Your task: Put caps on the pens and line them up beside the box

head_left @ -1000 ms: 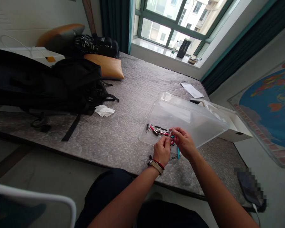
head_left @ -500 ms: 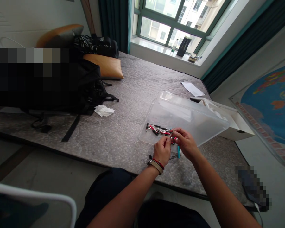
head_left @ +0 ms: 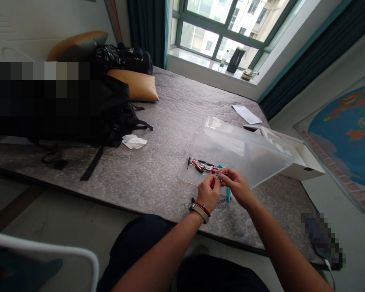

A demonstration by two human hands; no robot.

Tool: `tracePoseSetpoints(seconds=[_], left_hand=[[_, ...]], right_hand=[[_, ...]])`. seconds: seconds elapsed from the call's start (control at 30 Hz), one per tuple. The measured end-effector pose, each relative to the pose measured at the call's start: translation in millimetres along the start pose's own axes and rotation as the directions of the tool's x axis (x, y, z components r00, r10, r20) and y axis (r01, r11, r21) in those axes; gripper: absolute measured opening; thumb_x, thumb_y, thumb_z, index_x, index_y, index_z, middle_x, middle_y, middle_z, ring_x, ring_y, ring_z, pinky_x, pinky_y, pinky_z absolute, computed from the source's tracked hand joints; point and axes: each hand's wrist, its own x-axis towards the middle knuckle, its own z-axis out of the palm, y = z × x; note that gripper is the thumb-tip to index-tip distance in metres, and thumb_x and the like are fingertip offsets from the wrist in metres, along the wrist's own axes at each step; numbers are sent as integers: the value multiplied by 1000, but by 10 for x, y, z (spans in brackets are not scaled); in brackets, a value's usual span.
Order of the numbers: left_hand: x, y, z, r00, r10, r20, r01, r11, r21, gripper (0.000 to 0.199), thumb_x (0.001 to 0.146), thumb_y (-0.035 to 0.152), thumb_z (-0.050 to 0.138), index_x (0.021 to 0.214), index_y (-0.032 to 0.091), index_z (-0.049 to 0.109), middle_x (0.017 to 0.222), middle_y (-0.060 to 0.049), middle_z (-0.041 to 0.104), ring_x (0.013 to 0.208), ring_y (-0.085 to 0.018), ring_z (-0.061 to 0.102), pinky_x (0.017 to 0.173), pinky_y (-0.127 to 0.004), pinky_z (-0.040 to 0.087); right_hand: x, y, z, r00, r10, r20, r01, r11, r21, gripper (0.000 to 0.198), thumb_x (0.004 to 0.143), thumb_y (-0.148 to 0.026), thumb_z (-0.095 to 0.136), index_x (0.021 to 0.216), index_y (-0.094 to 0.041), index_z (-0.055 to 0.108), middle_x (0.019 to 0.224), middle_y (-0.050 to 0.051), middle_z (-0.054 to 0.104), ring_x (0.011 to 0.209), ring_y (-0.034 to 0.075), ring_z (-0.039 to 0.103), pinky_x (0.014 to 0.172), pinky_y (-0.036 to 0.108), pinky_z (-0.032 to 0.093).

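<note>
A red pen (head_left: 213, 184), or a part of one, is in the left hand (head_left: 209, 194), above the near side of the bed. The thumb and fingers of this hand are closed around it, with almost no gap, and its thin upper end points to the right hand (head_left: 236, 184). The right hand has its thumb and fingertips brought close together at this end; I cannot tell whether they grip it or only touch it.

Just behind the hands, a small heap of pens (head_left: 202, 166), black, red and silver, lies within the outline of a clear plastic case (head_left: 255, 156); whether they are inside it or on top is not clear. A teal pen (head_left: 229, 195) lies below the right hand, partly covered by it. On the left wrist there are a watch and a red band (head_left: 205, 210).

Farther to the right, an open white box (head_left: 312, 164) stands beside the case, and a white paper (head_left: 247, 114) lies behind it. All this rests on the grey mattress (head_left: 167, 142). On the left side are a crumpled tissue (head_left: 134, 142), a black bag (head_left: 117, 111) and an orange cushion (head_left: 143, 86). A bottle (head_left: 223, 60) stands on the window sill.
</note>
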Motion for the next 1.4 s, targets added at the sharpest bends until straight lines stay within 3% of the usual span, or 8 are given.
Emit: tracePoseSetpoints(seconds=[0.23,0.43,0.7,0.97,1.1,1.2,1.3,1.4], left_hand=[[-32,-53,51,999,-36,24,37,999,-25,7,84,19,53,87,17,59,68,2,56,60,-11,49,58,-21,37],[-121,3,50,995,35,92,-29,998,-56,9,85,20,51,88,18,60,68,2,54,61,-11,48,58,-21,38],[-174,-6,37,974,50,222,1,974,-226,18,88,28,47,95,17,59,66,1,52,61,-11,50,61,-22,42],[-149,-17,46,977,-39,208,119,914,-387,42,93,56,40,100,17,55,57,4,48,44,-6,31,43,-19,24],[-114,-7,-12,968,-50,244,167,859,-485,46,93,60,37,103,18,54,56,5,47,40,-5,22,39,-20,16],[-69,-31,-47,971,-61,230,161,882,-444,41,91,57,46,99,18,55,56,5,47,40,-5,24,39,-19,17],[-46,-106,-32,959,-105,262,191,924,-330,35,90,51,50,94,17,57,54,6,47,39,-5,25,39,-19,17],[-80,-202,26,948,-99,303,151,977,-153,30,92,44,48,89,16,59,53,5,48,41,-6,32,43,-19,25]], right_hand=[[-141,-6,-31,987,-15,-161,15,1000,-6,39,75,-44,74,105,-21,64,101,6,68,81,17,64,67,27,52],[-540,457,151,862,48,-504,47,984,174,38,81,-43,67,113,-24,60,94,4,67,75,16,63,60,26,51],[-730,1001,635,979,-73,-188,-10,914,-406,31,79,-35,60,109,-25,65,98,11,69,100,33,63,78,40,53],[-664,1064,871,998,-37,-60,-1,848,-530,28,86,-28,52,110,-28,66,82,10,69,91,29,65,77,37,52],[-637,1010,772,996,-13,-85,-38,824,-566,23,83,-23,53,100,-20,68,93,14,69,90,28,64,80,36,50],[-615,945,524,969,-104,-225,1,908,-419,24,84,-28,53,99,-18,68,99,12,67,89,24,63,84,38,50],[-618,856,236,898,3,-440,11,1000,29,34,84,-39,60,112,-22,65,100,7,67,82,19,63,75,35,54],[-652,742,36,858,89,-505,157,892,424,36,80,-40,68,114,-27,64,104,2,65,88,16,63,77,31,55]])
